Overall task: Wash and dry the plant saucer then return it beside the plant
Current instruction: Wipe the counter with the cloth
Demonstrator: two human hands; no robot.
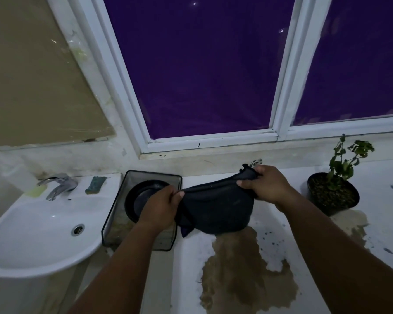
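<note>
The black round plant saucer (138, 196) leans inside a black wire-mesh tray (132, 177) just right of the sink. A dark cloth (216, 209) hangs stretched between my two hands above the counter. My left hand (161, 205) pinches the cloth's left edge, partly covering the saucer. My right hand (266, 185) grips the cloth's upper right corner. The potted plant (334, 189), in a black pot, stands on the counter at the right.
A white basin (32, 232) with a chrome tap (58, 184) sits at the left, with a green scrubber (95, 184) on its ledge. The white counter (383, 223) has worn brown patches. A window with a white frame (213, 137) rises behind.
</note>
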